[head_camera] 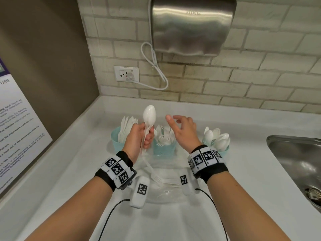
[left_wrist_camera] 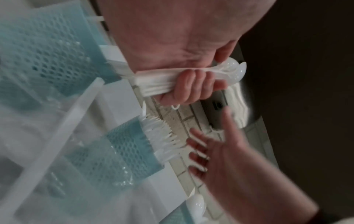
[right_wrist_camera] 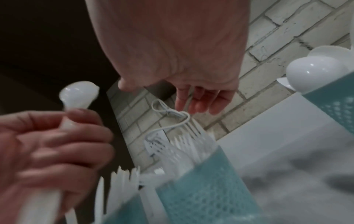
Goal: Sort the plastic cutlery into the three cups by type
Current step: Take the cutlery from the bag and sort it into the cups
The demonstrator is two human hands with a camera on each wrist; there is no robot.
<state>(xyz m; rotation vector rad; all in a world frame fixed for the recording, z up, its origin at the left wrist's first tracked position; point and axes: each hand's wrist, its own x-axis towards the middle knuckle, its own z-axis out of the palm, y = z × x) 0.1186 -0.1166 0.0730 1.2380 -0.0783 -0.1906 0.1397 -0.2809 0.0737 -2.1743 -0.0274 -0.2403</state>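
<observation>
Now left hand [head_camera: 139, 138] gripping white spoons [head_camera: 149, 115] upright; right hand [head_camera: 182, 129] loose

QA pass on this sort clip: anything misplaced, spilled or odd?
Nothing spilled or damaged. Knives, forks and spoons each fill their own cup. Unsorted yet: a fork lying on the counter and spoons gripped in the left hand. The right hand holds nothing.

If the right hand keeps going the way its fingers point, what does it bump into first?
Probably the spoons held up by the left hand. The open right hand points up and left toward their bowls, above the cup of forks. Depth is unclear, so it might pass behind them.
</observation>
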